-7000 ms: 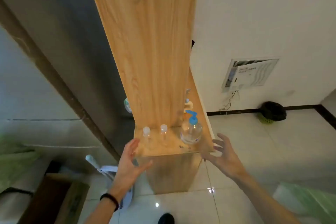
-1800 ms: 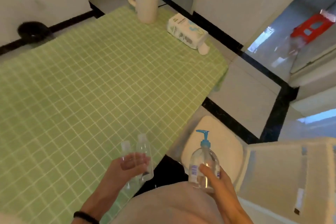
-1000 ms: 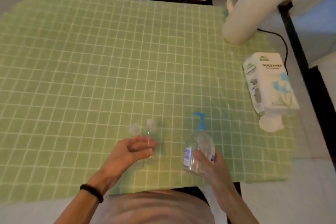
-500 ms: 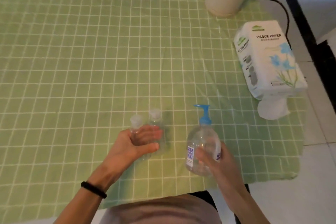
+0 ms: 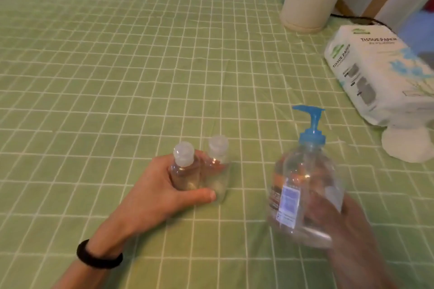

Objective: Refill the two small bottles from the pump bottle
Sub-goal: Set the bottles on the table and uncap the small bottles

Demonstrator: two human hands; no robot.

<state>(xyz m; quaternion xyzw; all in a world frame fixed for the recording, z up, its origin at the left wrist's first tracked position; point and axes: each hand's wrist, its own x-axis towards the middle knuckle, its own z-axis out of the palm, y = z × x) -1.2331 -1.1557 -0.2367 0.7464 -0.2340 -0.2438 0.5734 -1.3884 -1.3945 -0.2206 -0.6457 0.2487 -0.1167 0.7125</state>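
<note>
Down they come: the left hand (image 5: 162,192) now clasps both small bottles (image 5: 199,169), caps on, upright on the tabletop (image 5: 117,77) near its front edge, the right hand (image 5: 347,220) gripping the pump bottle (image 5: 305,185) beside them, so uncapping looks next.

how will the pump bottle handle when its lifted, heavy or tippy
The pump bottle looks mostly empty, so probably light. Its tall blue pump may make it top-heavy and tippy. The smooth clear plastic could slip in the right hand.
</note>
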